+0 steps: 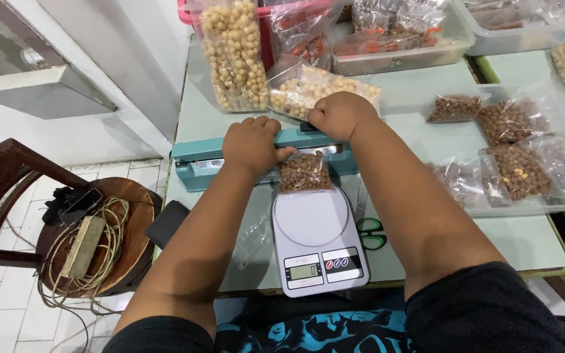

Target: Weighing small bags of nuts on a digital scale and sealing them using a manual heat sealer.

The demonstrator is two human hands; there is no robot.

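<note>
Your view is bright, evenly lit from overhead, shadows soft. Glare on the plastic bags (518,163) at 3 o'clock and the scale (315,229) top. Mostly sharp; wide-angle bending toward the edges, strongest at 9 o'clock.

Heat sealer (194,163): teal painted metal, smooth. Nut bag (303,172): clear glossy plastic film. Kitchen scale (318,238): smooth white plastic. Chair (8,163), left of frame: dark varnished wood.
</note>
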